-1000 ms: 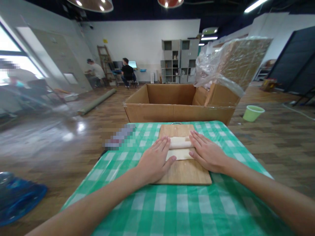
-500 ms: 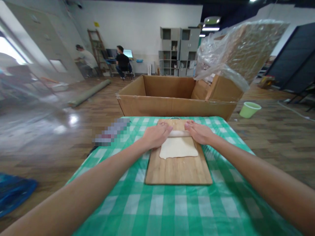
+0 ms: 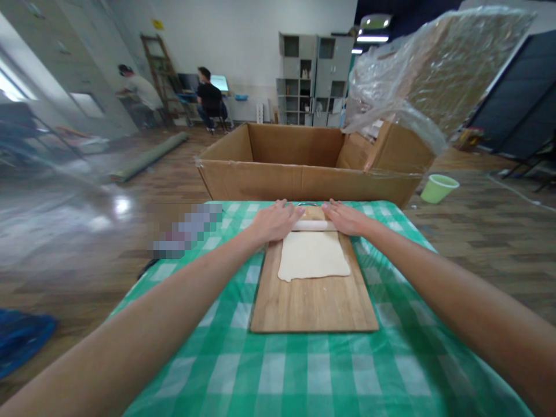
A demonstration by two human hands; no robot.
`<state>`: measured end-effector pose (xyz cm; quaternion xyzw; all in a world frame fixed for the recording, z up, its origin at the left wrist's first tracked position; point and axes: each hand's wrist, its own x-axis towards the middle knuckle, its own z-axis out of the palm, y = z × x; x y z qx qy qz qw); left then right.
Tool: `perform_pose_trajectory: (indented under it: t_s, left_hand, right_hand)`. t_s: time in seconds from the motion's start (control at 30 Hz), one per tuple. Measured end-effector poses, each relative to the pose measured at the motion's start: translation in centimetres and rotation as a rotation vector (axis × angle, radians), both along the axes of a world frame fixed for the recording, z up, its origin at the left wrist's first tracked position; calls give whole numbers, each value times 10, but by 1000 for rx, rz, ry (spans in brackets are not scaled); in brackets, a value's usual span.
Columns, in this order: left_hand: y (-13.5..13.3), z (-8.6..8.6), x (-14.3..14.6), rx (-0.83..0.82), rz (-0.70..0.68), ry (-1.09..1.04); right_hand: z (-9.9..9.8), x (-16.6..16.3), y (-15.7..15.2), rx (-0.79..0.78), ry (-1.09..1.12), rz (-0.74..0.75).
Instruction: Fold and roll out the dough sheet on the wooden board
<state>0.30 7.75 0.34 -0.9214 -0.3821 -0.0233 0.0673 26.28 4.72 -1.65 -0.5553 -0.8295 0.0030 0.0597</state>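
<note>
A pale rolling pin [image 3: 315, 225] lies crosswise over the far edge of a flat sheet of dough [image 3: 313, 255]. Under the dough is a wooden cutting board [image 3: 314, 307] with a metal handle at its far end. My left hand [image 3: 277, 221] holds down the pin's left end, its fingers reaching forward over it. On the right end, my right hand [image 3: 346, 218] grips the pin in the same way. Both hands cover the pin's ends, so only its middle shows. The dough is roughly rectangular, with an uneven near edge.
A green-and-white checked tablecloth [image 3: 243, 370] covers the table. Beyond it stands a large open cardboard box [image 3: 299, 180] with plastic wrap [image 3: 391, 87] at its right. A blurred-out object [image 3: 186, 231] lies at the table's left edge. A green bucket [image 3: 439, 189] and two people are farther off.
Both hands have pushed the rolling pin forward, away from me, to the dough's far edge. More of the dough sheet shows behind the pin. The view has tilted slightly down.
</note>
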Motion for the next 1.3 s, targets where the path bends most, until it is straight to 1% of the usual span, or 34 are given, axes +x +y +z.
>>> perform_pose_trajectory:
  t_s: [0.07,0.13,0.27,0.33,0.5,0.6,0.7,0.83,0.93,1.0,1.07,1.17,1.23,1.3]
  left_hand:
    - [2,-1,0,31,-37,27]
    - [0,-2,-1,57,-43,22]
    - [-14,1,0,34,58,-53]
    - [-22,3,0,14,91,-85]
    - [-43,5,-4,40,76,-162]
    - [-66,2,-11,58,88,-214]
    - [-99,0,-23,80,48,-232]
    - [-142,5,-40,40,7,-213]
    - [-159,10,-48,18,-15,-205]
    - [-160,11,-49,2,-9,-200]
    - [-152,9,-47,-5,8,-206]
    - [-126,2,-38,23,13,-227]
    - [-104,-1,-31,48,25,-223]
    - [-84,-3,-25,37,39,-200]
  right_hand:
    - [-2,-1,2,-5,-21,-23]
    - [-1,-2,0,11,-56,-25]
    - [5,-8,-13,86,-114,-8]
    - [8,-12,-21,105,-93,-33]
    - [13,-22,-50,126,8,-116]
    - [14,-27,-77,137,59,-119]
    - [14,-32,-111,161,76,-62]
    - [12,-37,-156,204,43,-18]
    - [13,-42,-177,223,26,9]
    - [13,-43,-183,229,22,19]
    - [14,-44,-180,232,26,16]
    - [16,-45,-162,223,35,-27]
    - [19,-44,-145,189,38,-57]
    - [22,-43,-128,137,48,-73]
